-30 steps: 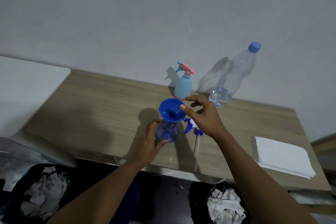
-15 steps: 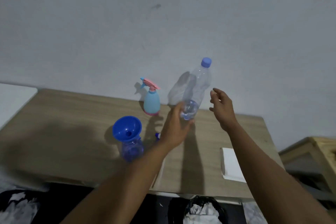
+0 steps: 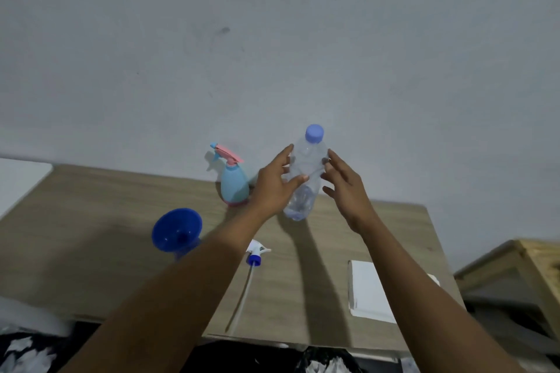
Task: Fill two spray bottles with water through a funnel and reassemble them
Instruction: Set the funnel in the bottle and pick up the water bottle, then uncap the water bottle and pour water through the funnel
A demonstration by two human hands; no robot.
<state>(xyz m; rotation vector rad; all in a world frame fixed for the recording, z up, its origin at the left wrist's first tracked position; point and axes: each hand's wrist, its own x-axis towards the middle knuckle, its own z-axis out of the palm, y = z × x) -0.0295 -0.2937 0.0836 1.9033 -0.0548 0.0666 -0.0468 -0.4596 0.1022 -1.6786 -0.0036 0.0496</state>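
Water bottle (image 3: 309, 160) upright at back of table (image 3: 91, 206), beside pale blue spray bottle (image 3: 234, 188). Left hand (image 3: 272, 188) and right hand (image 3: 348, 191) flank it, fingers spread, nothing gripped; whether they touch is unclear. Thin plastic, little water: light, squashy, tippy. Take mid-body with 1 hand, gently.

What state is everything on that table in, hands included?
Clear plastic water bottle: upright, blue cap on, little water inside.
Blue plastic funnel: sitting in the dark blue spray bottle's neck.
White spray head with tube: detached, lying on the wooden table.
Light blue spray bottle with pink trigger: upright, assembled.
Left hand: open, thumb across the water bottle.
Right hand: open, beside it.
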